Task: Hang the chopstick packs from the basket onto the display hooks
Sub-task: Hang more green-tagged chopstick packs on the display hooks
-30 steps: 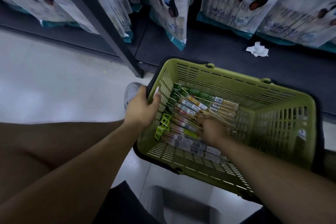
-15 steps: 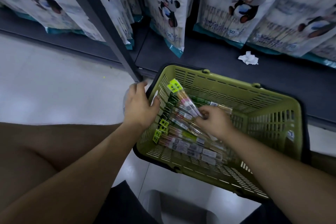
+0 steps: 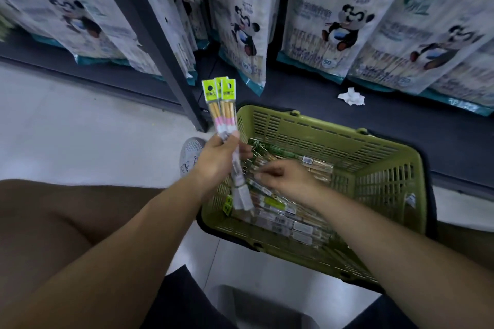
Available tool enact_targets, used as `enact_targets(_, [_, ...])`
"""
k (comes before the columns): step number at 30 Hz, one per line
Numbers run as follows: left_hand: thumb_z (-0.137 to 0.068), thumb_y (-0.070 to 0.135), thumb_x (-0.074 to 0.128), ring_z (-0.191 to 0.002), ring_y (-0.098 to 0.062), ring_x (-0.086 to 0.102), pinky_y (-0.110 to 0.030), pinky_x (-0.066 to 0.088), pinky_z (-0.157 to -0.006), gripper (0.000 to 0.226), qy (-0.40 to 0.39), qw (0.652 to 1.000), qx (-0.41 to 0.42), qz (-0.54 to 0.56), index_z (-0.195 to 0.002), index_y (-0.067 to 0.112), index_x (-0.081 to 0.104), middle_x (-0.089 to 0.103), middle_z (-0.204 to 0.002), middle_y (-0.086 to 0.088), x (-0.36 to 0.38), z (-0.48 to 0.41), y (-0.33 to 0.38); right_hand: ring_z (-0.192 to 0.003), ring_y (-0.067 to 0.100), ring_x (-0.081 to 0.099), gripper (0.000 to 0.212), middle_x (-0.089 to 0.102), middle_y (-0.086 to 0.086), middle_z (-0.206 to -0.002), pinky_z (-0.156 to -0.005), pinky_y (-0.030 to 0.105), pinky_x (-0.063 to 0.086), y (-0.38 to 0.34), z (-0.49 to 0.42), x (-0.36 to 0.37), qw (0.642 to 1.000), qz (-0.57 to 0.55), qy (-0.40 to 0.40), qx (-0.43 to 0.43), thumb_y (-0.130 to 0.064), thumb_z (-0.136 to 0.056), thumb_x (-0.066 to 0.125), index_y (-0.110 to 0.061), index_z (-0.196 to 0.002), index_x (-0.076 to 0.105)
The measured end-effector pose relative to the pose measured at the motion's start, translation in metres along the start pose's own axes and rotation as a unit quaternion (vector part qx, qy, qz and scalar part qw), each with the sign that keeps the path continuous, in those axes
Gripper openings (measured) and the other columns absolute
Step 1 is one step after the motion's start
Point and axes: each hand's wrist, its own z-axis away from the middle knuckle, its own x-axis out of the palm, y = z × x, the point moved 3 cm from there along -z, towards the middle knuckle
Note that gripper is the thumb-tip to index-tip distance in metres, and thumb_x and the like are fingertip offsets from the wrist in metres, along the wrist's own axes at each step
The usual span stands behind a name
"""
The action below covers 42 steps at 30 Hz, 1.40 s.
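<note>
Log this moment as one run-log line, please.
left hand: grips chopstick packs, headers up | right hand: among loose packs in basket, grip unclear

A pale, glossy floor (image 3: 80, 128) fills the left and bottom of the frame. A low dark shelf (image 3: 401, 128) runs across the upper part, from the left edge to the right edge. A dark post (image 3: 149, 35) slants down from the top left and meets the floor at the shelf's front edge. Panda-print bags (image 3: 334, 29) stand in rows on the shelf, and a crumpled white tissue (image 3: 351, 96) lies on it just in front of the bags at upper right. A green basket (image 3: 334, 125) sits right of centre, against the shelf's front edge. A grey shoe (image 3: 191, 152) rests on the floor just left of the basket.
</note>
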Motion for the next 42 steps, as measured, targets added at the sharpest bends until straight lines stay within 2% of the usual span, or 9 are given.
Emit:
enact_targets(3, [-0.107,0.035,0.052,-0.058,-0.023,0.065,-0.036,0.056,-0.059,0.029,-0.002,0.997,-0.032,0.066,-0.105,0.007,0.055,0.067,-0.069,-0.006,-0.016,-0.005,-0.001,-0.097,0.016,0.068,0.019,0.074,0.004,-0.108,-0.091,0.036,0.055,0.048,-0.001,0.001,0.987,0.152,0.000,0.060,-0.020,-0.095,0.071,-0.012,-0.111,0.075])
enact_targets(8, [-0.098,0.048,0.058,-0.059,-0.019,0.056,-0.036,0.050,-0.059,0.036,-0.028,0.998,-0.033,0.048,-0.106,0.013,0.059,0.059,-0.072,-0.003,-0.024,-0.006,-0.015,-0.116,0.024,0.062,0.045,0.061,0.002,-0.140,-0.093,0.031,0.051,0.101,0.009,0.016,0.946,0.295,-0.069,0.117,-0.030,-0.096,0.066,-0.024,-0.140,0.060])
enact_targets(18, [-0.100,0.048,0.057,-0.060,-0.017,0.059,-0.034,0.054,-0.060,0.037,-0.025,0.999,-0.016,0.027,-0.108,0.012,0.060,0.063,-0.070,0.000,-0.020,-0.012,-0.015,-0.090,0.023,0.054,0.023,0.058,0.005,-0.103,-0.068,0.030,0.035,0.114,-0.003,0.030,0.926,0.347,-0.062,0.131,-0.036,-0.090,0.073,-0.025,-0.093,0.054])
enact_targets(25, [-0.105,0.042,0.052,-0.058,-0.018,0.058,-0.036,0.054,-0.061,0.030,-0.017,1.000,-0.007,0.001,-0.105,0.012,0.059,0.063,-0.067,0.001,-0.016,-0.012,-0.012,-0.088,0.022,0.056,0.027,0.064,0.005,-0.104,-0.068,0.030,0.041,0.119,-0.005,0.032,0.920,0.367,-0.080,0.109,-0.039,-0.089,0.074,-0.020,-0.106,0.066])
enact_targets(29, [-0.106,0.040,0.052,-0.060,-0.019,0.064,-0.033,0.054,-0.058,0.028,-0.021,1.000,-0.006,-0.015,-0.102,0.013,0.057,0.067,-0.068,-0.002,-0.016,-0.013,-0.012,-0.087,0.023,0.063,0.008,0.068,0.002,-0.095,-0.071,0.030,0.048,0.113,-0.006,0.020,0.947,0.301,-0.061,0.095,-0.028,-0.089,0.075,-0.023,-0.093,0.071])
enact_targets(32, [-0.106,0.040,0.052,-0.072,-0.024,0.073,-0.034,0.058,-0.061,0.029,-0.024,1.000,-0.019,-0.006,-0.105,0.012,0.057,0.073,-0.076,-0.007,-0.015,-0.017,-0.016,-0.076,0.018,0.063,0.014,0.067,-0.002,-0.081,-0.065,0.026,0.045,0.084,-0.008,0.001,0.987,0.132,0.031,0.084,-0.022,-0.085,0.082,-0.026,-0.080,0.069])
enact_targets(36, [-0.104,0.048,0.053,-0.099,-0.027,0.075,-0.048,0.062,-0.081,0.047,-0.023,0.998,-0.034,-0.041,-0.130,0.009,0.056,0.074,-0.111,-0.011,-0.011,-0.015,-0.021,-0.060,-0.006,0.062,0.016,0.070,-0.010,-0.070,-0.055,0.008,0.044,0.021,-0.006,-0.005,0.992,-0.068,0.101,0.028,-0.024,-0.078,0.088,-0.025,-0.081,0.072])
enact_targets(38, [-0.101,0.060,0.050,-0.103,-0.017,0.070,-0.040,0.059,-0.085,0.057,-0.022,0.992,-0.017,-0.124,-0.137,0.015,0.055,0.070,-0.124,-0.002,-0.009,-0.011,-0.020,-0.062,-0.007,0.064,0.022,0.072,-0.015,-0.072,-0.055,0.006,0.045,-0.007,-0.004,0.001,0.987,-0.117,0.115,-0.005,-0.024,-0.076,0.090,-0.023,-0.086,0.070])
enact_targets(42, [-0.100,0.064,0.046,-0.062,0.003,0.066,-0.012,0.046,-0.048,0.048,-0.019,0.993,0.013,-0.120,-0.122,0.024,0.059,0.072,-0.076,0.017,0.000,-0.002,-0.012,-0.066,0.013,0.056,0.033,0.064,0.005,-0.075,-0.060,0.027,0.047,-0.038,0.003,0.007,0.976,-0.129,0.166,-0.064,-0.018,-0.073,0.091,-0.011,-0.088,0.063])
